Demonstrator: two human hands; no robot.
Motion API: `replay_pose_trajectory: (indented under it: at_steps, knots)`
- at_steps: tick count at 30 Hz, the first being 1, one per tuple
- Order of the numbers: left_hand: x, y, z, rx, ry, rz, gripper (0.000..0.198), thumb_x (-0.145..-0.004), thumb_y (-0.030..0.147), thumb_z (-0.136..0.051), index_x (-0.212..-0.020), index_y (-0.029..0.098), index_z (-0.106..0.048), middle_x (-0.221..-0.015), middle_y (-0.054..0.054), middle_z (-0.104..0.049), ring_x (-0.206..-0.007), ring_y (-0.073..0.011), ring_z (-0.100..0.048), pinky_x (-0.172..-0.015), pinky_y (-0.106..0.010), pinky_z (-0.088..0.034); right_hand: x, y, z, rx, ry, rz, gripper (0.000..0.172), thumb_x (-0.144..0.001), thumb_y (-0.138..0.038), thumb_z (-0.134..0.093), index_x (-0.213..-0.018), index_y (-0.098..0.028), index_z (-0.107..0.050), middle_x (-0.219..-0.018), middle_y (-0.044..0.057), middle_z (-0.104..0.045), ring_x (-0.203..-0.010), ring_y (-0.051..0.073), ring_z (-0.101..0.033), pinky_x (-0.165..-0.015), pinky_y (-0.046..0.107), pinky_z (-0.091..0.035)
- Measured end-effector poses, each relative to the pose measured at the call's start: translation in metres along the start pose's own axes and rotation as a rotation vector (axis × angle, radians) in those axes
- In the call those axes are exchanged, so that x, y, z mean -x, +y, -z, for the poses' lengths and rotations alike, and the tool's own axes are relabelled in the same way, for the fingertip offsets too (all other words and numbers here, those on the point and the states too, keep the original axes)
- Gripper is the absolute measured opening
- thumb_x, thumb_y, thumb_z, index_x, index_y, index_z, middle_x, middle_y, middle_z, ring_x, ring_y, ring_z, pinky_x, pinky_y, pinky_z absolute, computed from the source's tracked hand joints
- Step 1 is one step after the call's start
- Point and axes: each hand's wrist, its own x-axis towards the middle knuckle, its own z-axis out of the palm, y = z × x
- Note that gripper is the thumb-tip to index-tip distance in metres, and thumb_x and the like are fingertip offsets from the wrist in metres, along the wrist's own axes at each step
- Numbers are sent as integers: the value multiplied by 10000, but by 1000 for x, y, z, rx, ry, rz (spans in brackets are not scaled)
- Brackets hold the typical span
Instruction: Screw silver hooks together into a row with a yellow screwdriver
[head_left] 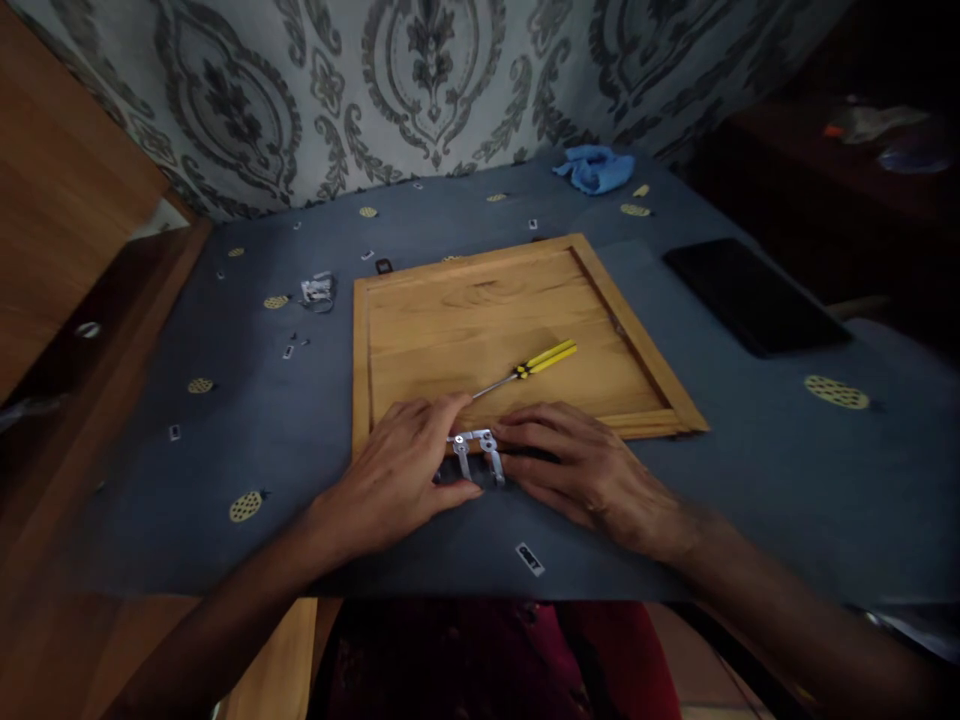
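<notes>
A framed wooden panel (480, 330), like a small cabinet door, lies flat on the table. At its near edge is a silver metal fitting (474, 440) with screw heads and two short arms toward me. My left hand (401, 455) is closed round the fitting's left side, thumb below and fingers on the panel's edge. From the right, my right hand (592, 465) bends its fingers against the fitting and the panel edge; its fingertips are partly hidden. A yellow-handled screwdriver (546, 358) rests on the panel, its tip hidden near my left fingers.
Left of the panel lies a small metal piece (318, 290), with tiny dark bits (304, 342) nearby. A black phone-like slab (754, 295) is at the right, a crumpled blue cloth (596, 170) at the back. Wooden furniture (67, 200) borders the blue-grey tablecloth (285, 430).
</notes>
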Motion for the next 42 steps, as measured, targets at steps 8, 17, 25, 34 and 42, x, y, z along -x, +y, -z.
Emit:
replay_pose_trajectory:
  at_steps: [8,17,25,34,42]
  knots:
    - [1,-59,47,98,287,124,254,-933,278,-632,-1186,255,-619,-1066,-19,-724,-1001,-198,-687,-902,-339,-541,3,4,-8,6,51,-23,323,-1026,-205,-447,-977,-251,-764,-1016,63,-768,-1030,201,-692,-846,338,-616]
    - [-4,-199,89,-108,622,487,304,-982,366,-630,-1204,158,-628,-1187,-90,-663,-1013,-220,-672,-882,-433,-580,-5,8,-2,55,111,96,305,-1000,-214,-477,-950,-276,-772,-927,48,-792,-921,186,-752,-759,280,-638]
    - [-27,-220,93,-175,579,413,326,-984,361,-629,-1250,172,-615,-1265,-103,-637,-1079,-237,-657,-916,-454,-575,-1,12,-9,80,122,100,291,-1000,-260,-495,-945,-289,-780,-965,29,-801,-902,190,-754,-744,284,-650]
    - [-52,-225,95,-202,532,397,346,-979,361,-637,-1264,168,-606,-1268,-104,-634,-1079,-241,-658,-911,-457,-577,13,17,-18,84,94,43,289,-988,-276,-526,-1160,-325,-752,-1030,49,-790,-1000,211,-752,-839,326,-649]
    - [-54,-230,95,-187,472,411,337,-982,362,-632,-1259,171,-609,-1265,-103,-636,-1071,-236,-660,-906,-450,-580,16,18,-20,58,104,42,275,-970,-231,-544,-1122,-314,-759,-1060,45,-783,-1030,206,-734,-860,329,-643]
